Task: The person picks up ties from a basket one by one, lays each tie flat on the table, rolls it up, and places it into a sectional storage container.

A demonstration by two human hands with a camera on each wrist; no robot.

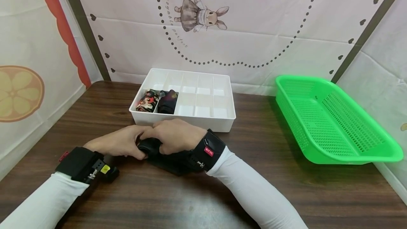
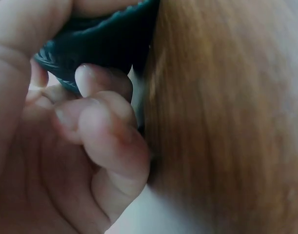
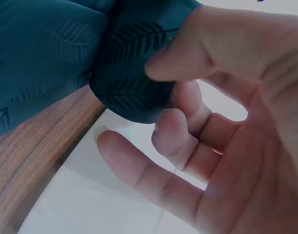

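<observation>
A dark green cloth (image 3: 134,63) with a black leaf print is partly rolled up; in the head view the cloth (image 1: 171,163) looks almost black and lies on the table in front of the white box. My left hand (image 1: 119,142) holds the left end of the roll, fingers curled under the cloth (image 2: 105,41) in the left wrist view. From the other side my right hand (image 1: 176,135) pinches the roll between thumb and fingers. The right wrist band and forearm hide part of the cloth.
Behind the hands stands a white divided box (image 1: 184,119). Its front left compartments hold a rolled patterned cloth (image 1: 147,101) and a dark rolled cloth (image 1: 167,103). A green perforated basket (image 1: 313,153) stands at the right. A printed curtain (image 1: 254,17) closes off the back.
</observation>
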